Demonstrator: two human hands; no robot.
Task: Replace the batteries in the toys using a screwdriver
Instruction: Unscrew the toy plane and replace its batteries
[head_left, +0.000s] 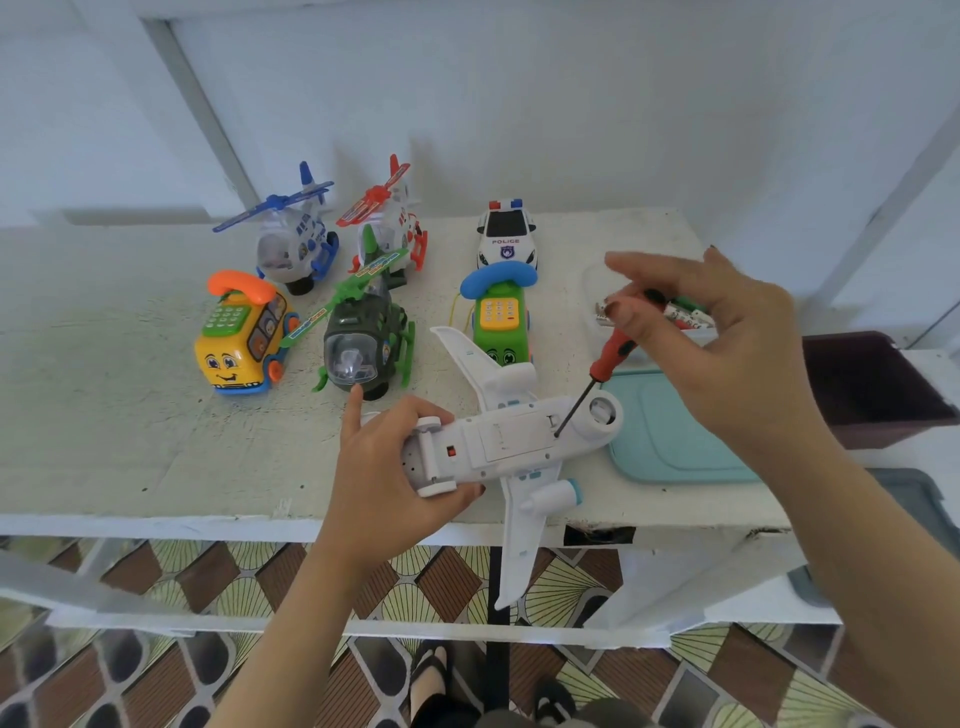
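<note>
White plastic toy aeroplane (498, 441), belly up at the front edge of the white painted surface (130, 415), one wing overhanging. Held at the wheeled end by the left grip (384, 483), curled round the fuselage, forefinger sticking out. Pinched in the right grip (727, 332), between thumb and fingertips: a red-and-black-handled screwdriver (615, 351), tilted, tip down at the edge of the flat battery cover (511, 434), beside the round wheel housing. Cover in place, so probably mid-screw on this toy; cannot tell whether loosening or tightening.

Just behind the right grip, loose batteries (685, 314) in a clear plastic tub (592, 291). Nearer, a pale teal plastic lid (675, 441) just beside the aeroplane's end.

Further back, well apart: dark green toy helicopter (363, 338), yellow bus-shaped toy phone (241, 348), green car-shaped toy phone (501, 322), white police car (506, 236), blue-and-white helicopter (296, 239), red-and-white helicopter (389, 218). All upright, none visibly opened; most of the job likely left.
</note>
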